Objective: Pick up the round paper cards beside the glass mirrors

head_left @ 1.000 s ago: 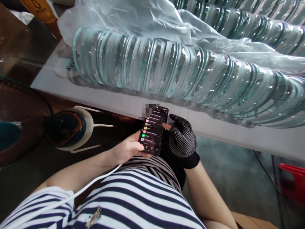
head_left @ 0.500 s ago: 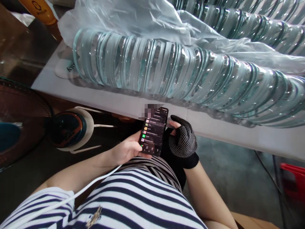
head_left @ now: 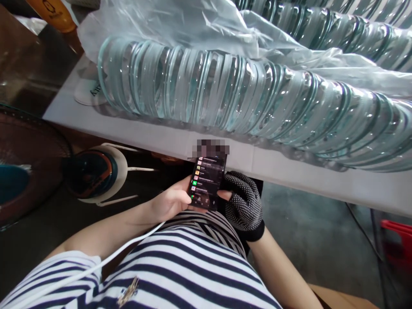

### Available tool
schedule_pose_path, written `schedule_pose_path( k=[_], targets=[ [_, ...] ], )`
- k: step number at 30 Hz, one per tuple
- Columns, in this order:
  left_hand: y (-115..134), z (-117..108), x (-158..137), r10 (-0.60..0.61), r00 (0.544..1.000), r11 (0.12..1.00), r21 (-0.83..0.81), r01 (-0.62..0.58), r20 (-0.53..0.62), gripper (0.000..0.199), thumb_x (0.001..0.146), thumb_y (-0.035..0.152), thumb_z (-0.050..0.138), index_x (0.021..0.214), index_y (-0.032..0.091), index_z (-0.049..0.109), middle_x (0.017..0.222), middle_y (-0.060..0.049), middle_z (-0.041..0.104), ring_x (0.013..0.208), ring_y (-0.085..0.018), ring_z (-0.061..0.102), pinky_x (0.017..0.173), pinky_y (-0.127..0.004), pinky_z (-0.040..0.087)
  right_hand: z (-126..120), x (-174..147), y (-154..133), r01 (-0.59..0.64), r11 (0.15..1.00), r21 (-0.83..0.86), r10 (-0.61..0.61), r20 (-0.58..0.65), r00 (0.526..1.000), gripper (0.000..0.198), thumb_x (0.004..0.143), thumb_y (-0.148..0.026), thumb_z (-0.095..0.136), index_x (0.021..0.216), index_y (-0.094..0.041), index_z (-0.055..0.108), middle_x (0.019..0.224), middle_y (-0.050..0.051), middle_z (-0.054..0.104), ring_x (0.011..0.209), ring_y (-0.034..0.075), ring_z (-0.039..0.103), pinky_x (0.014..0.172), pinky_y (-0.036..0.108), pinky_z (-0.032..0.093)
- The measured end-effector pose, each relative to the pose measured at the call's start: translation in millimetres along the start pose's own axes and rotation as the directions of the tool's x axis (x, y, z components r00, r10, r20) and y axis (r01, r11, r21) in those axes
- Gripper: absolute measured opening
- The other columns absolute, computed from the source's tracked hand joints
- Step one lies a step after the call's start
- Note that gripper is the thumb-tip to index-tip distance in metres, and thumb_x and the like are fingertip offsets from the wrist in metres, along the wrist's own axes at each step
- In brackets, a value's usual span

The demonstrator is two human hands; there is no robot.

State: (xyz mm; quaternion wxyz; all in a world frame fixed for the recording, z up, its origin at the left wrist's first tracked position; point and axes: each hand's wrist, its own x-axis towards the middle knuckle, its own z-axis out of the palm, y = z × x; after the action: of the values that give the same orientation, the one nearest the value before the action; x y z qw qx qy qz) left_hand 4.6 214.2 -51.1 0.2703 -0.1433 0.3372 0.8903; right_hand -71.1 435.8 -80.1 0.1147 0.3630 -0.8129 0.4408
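My bare left hand (head_left: 175, 196) is wrapped around the lower left of a smartphone (head_left: 206, 182), with the thumb along its edge. The phone's dark screen shows a list with small coloured icons, and its top part is pixelated. My right hand (head_left: 243, 204) wears a black glove with white dots. Its fingers are curled in, and the uncovered thumb tip lies at the lower right edge of the screen. Beyond the phone, a long row of nested clear glass bowls (head_left: 212, 88) lies on its side along a white table (head_left: 251, 156).
Clear plastic sheeting (head_left: 193, 25) covers part of the glassware, with more rows (head_left: 347, 38) behind. A fan (head_left: 28, 167) stands at left beside a round base (head_left: 96, 174). A white cable (head_left: 128, 249) crosses my left arm. A red object (head_left: 397, 238) is at far right.
My right hand has moved slightly left and down, bringing its thumb tip to the phone's lower right edge. My left hand and the phone stay almost in place.
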Motion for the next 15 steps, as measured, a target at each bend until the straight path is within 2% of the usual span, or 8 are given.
schedule_pose_path(
  k=[2, 6, 10, 13, 15],
  targets=[
    [-0.3, -0.6, 0.3, 0.001, 1.0, 1.0, 0.009, -0.001, -0.006, 0.069, 0.072, 0.012, 0.059, 0.14, 0.025, 0.059, 0.132, -0.01, 0.068, 0.108, -0.027, 0.07, 0.087, -0.038, 0.06, 3.2, -5.5, -6.1, -0.038, 0.999, -0.002, 0.038, -0.033, 0.999, 0.02, 0.09, -0.022, 0.068, 0.109, -0.028, 0.07, 0.118, 0.007, 0.071, 0.111, 0.025, 0.067, 0.089, 0.043, 0.061],
    [-0.3, -0.4, 0.6, 0.0, 1.0, 1.0, 0.005, 0.0, -0.005, 0.07, 0.073, 0.013, 0.059, 0.141, 0.025, 0.057, 0.137, -0.01, 0.066, 0.113, -0.03, 0.068, 0.084, -0.037, 0.06, 6.3, -13.8, -12.8, -0.019, 1.0, -0.015, 0.018, -0.08, 0.997, 0.011, 0.088, -0.022, 0.071, 0.097, -0.029, 0.073, 0.114, 0.005, 0.072, 0.113, 0.024, 0.065, 0.094, 0.043, 0.06],
    [-0.6, 0.4, -0.4, 0.001, 1.0, 1.0, -0.012, -0.001, -0.005, 0.071, 0.075, 0.013, 0.059, 0.144, 0.026, 0.055, 0.135, -0.01, 0.067, 0.113, -0.029, 0.069, 0.085, -0.036, 0.059, 4.6, -14.9, -12.8, -0.02, 0.999, -0.03, 0.018, -0.088, 0.996, 0.016, 0.088, -0.023, 0.07, 0.102, -0.031, 0.073, 0.116, 0.005, 0.071, 0.113, 0.024, 0.065, 0.095, 0.044, 0.059],
    [-1.6, -0.1, -1.3, 0.009, 1.0, 1.0, -0.025, -0.009, 0.004, 0.071, 0.075, 0.012, 0.059, 0.145, 0.025, 0.054, 0.134, -0.011, 0.068, 0.112, -0.029, 0.07, 0.086, -0.036, 0.059, 2.1, -11.8, -9.9, 0.066, 0.994, -0.086, -0.07, -0.055, 0.996, 0.024, 0.088, -0.017, 0.066, 0.108, -0.029, 0.071, 0.118, 0.005, 0.07, 0.119, 0.026, 0.061, 0.098, 0.045, 0.057],
    [-2.3, -0.3, -1.6, 0.016, 1.0, 0.999, -0.037, -0.016, -0.002, 0.07, 0.075, 0.01, 0.058, 0.144, 0.024, 0.055, 0.134, -0.01, 0.068, 0.111, -0.028, 0.07, 0.088, -0.036, 0.059, 0.7, -8.6, -6.7, 0.107, 0.985, -0.135, -0.109, -0.007, 0.994, 0.031, 0.089, -0.015, 0.06, 0.117, -0.027, 0.068, 0.125, 0.008, 0.068, 0.127, 0.03, 0.057, 0.102, 0.051, 0.054]
  ],
)
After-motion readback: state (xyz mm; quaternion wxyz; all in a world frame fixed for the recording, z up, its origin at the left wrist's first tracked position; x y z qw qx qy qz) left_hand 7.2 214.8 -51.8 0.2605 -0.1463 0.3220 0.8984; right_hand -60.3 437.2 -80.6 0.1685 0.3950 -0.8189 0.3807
